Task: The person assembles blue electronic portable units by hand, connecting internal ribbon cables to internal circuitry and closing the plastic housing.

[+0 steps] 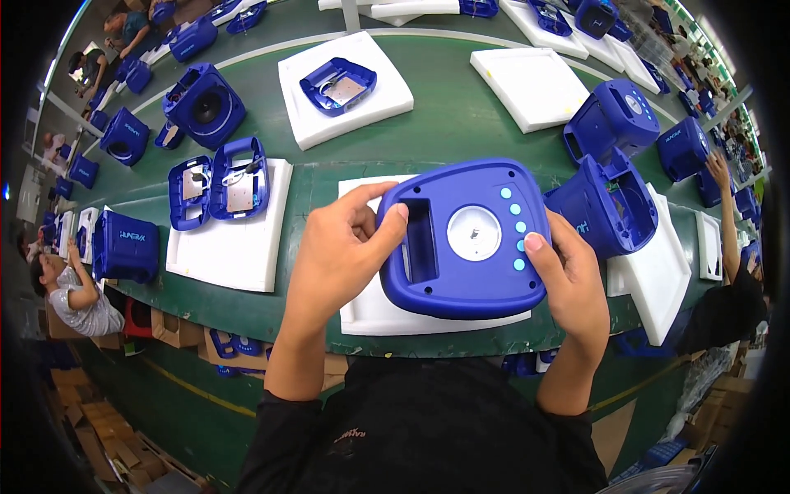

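Observation:
A blue speaker top panel (481, 284) is held up in front of me, its outer face toward me. It has a handle slot, a round silvery dial (474, 233) and a row of several light-blue buttons (515, 209). My left hand (346, 243) is closed on its left side, thumb at the slot's edge and other fingers curled. My right hand (572, 276) grips the right side, thumb tip beside the lower buttons and fingers partly hidden behind the edge. Below the panel lies a white foam pad (358, 309), mostly covered by it.
Two open blue panels (239, 193) with wiring lie on a foam block (222, 259) at left. Another panel (350, 86) sits on foam farther back. An open blue speaker housing (605, 210) stands close by my right hand. Co-workers (78, 296) are at both sides of the green table (317, 185).

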### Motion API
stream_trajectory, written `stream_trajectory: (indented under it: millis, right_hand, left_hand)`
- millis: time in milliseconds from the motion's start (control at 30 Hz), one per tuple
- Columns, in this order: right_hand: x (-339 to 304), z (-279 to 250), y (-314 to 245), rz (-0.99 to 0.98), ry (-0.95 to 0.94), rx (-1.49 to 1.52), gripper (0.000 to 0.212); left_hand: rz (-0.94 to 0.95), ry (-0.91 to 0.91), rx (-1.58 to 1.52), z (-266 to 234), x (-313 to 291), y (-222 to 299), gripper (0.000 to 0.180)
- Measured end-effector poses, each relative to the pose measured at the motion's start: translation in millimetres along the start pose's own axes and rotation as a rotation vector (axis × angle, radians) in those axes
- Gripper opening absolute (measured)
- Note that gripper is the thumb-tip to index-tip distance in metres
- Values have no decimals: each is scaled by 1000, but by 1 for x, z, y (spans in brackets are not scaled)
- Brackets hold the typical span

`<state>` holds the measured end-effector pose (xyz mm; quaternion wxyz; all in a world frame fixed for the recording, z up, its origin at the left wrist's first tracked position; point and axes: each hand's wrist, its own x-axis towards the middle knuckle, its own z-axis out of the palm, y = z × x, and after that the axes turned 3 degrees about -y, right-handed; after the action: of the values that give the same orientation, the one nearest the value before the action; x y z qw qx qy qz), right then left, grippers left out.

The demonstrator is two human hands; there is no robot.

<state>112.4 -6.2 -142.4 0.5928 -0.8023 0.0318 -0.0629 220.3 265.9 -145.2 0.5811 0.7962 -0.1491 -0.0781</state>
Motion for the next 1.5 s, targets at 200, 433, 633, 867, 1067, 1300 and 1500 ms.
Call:
stream_trajectory:
  millis: [200, 433, 633, 867, 1067, 1300, 1500]
  right_hand:
    - [0, 5, -2, 140, 6, 180, 60]
    - [-1, 30, 15, -3, 8, 268, 87]
    - [-9, 80, 22, -256, -145, 248, 116]
    - [-8, 116, 1, -364, -239, 86, 98]
    - [-11, 131, 0, -504, -117, -35, 115]
    - [39, 96, 11, -281, 63, 356, 78]
    - [116, 53, 18, -253, 427, 314, 61]
  left_hand:
    - [62, -32, 75, 0, 3, -15, 44]
    - [-21, -164, -255, -18, 9, -48, 43]
    - [-4, -44, -583, -61, -2, -91, 48]
    - [29, 40, -688, -76, -21, -133, 58]
    - [101, 190, -709, -66, -32, -125, 61]
    - [394, 311, -361, -25, 10, -85, 48]
    - [510, 175, -253, 1, 62, -92, 46]
